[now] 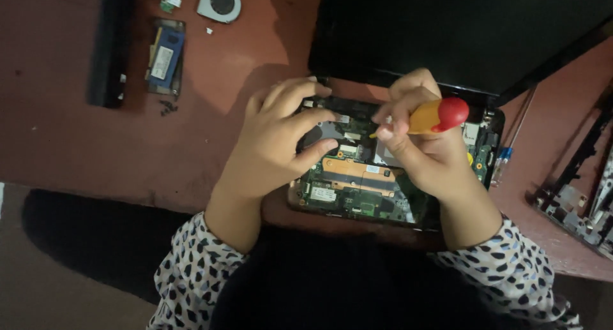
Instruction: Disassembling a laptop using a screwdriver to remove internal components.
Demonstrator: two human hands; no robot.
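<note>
The right hand is closed around a screwdriver with a yellow handle and a red end cap. The fingers are wrapped tight on the handle; the cap projects toward 2 o'clock. The shaft and tip are hidden behind the fingers, so the point of contact cannot be confirmed.

The left hand holds nothing. Its fingers are curled and spread, with the fingertips resting on the upper left area of the opened laptop base. The base lies directly below both hands, at the near edge of the red-brown table. A green circuit board and a copper-coloured heat pipe are exposed.

Risks, as judged from this position:
- The tip may slip off a screw head and gouge the board, since lighting is poor and the hand blocks the line of sight.
- Pressure from the left fingertips may stress small connectors.
- Loose screws at 10 o'clock may roll off or be mislaid.

Surroundings: the dark lid panel stands at 12 o'clock. A memory module and a round fan lie at 10 to 11 o'clock. Frame parts at 3 o'clock are cut off by the picture edge. A thin tool beside the base is hard to identify.
</note>
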